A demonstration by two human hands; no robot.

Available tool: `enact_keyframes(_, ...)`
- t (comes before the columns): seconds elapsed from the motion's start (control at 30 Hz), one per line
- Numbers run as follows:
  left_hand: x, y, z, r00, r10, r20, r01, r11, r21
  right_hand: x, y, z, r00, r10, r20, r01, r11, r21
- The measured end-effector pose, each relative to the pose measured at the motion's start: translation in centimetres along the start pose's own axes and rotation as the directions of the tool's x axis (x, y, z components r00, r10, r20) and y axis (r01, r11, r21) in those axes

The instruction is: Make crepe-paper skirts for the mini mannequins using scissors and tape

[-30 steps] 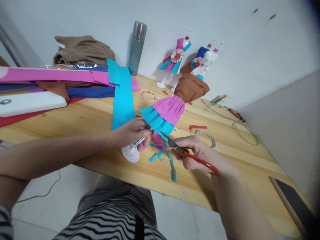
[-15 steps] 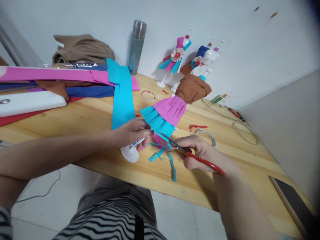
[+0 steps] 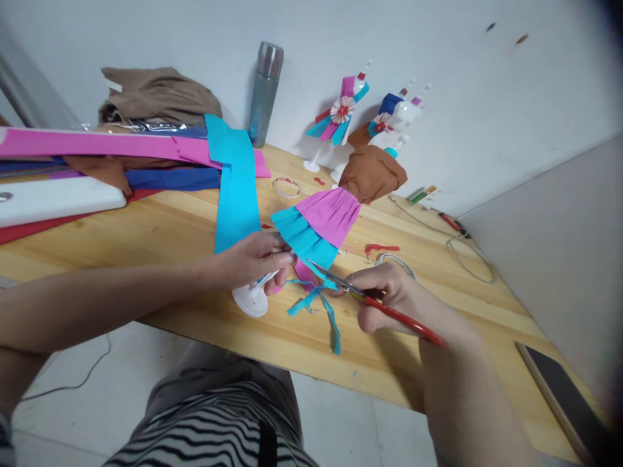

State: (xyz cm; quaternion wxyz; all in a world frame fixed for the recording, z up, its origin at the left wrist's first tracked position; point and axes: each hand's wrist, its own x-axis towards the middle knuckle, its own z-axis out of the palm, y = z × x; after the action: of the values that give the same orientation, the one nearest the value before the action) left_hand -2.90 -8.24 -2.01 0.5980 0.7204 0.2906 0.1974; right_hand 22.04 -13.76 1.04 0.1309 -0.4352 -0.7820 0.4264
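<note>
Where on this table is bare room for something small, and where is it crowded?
The table has bare wood between the white slab, the turquoise strip and the left forearm. A second patch lies between the right forearm and the dark flat device. It is crowded around the scissors and turquoise scraps, and at back left among piled coloured strips.

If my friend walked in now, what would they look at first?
Probably the little brown, pink and blue dress, tilted over the table, with the left hand gripping its white stand just below the blue hem. Next, the red-handled scissors in the right hand, their blades at that hem. Perhaps then the dressed-up figures behind, near the wall.
</note>
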Motion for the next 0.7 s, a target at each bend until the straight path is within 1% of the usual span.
enact_keyframes(0.13, -0.1, -0.1, 0.0, 1.0, 0.022, 0.0, -0.022, 0.999, 0.023, -0.2, 0.0, 0.0, 1.0, -0.006, 0.015, 0.006, 1.0, -0.005)
enact_keyframes(0.27, -0.1, -0.1, 0.0, 1.0, 0.031, -0.003, -0.031, 0.998, 0.048, -0.4, 0.8, 0.2, 0.998, 0.022, 0.056, -0.021, 1.0, -0.006)
enact_keyframes(0.43, -0.1, -0.3, 0.1, 0.998, 0.061, 0.008, -0.061, 0.998, 0.011, -0.1, 1.0, 0.2, 0.997, -0.058, 0.057, 0.061, 0.997, -0.052)
enact_keyframes(0.53, -0.1, -0.3, 0.1, 0.996, 0.088, 0.015, -0.088, 0.996, 0.009, 0.1, 0.9, 0.2, 0.996, -0.06, 0.067, 0.062, 0.997, -0.038)
enact_keyframes(0.7, -0.1, -0.1, 0.2, 0.996, 0.091, 0.017, -0.091, 0.995, -0.028, 0.1, 1.3, 0.4, 0.994, -0.074, 0.085, 0.073, 0.997, 0.018)
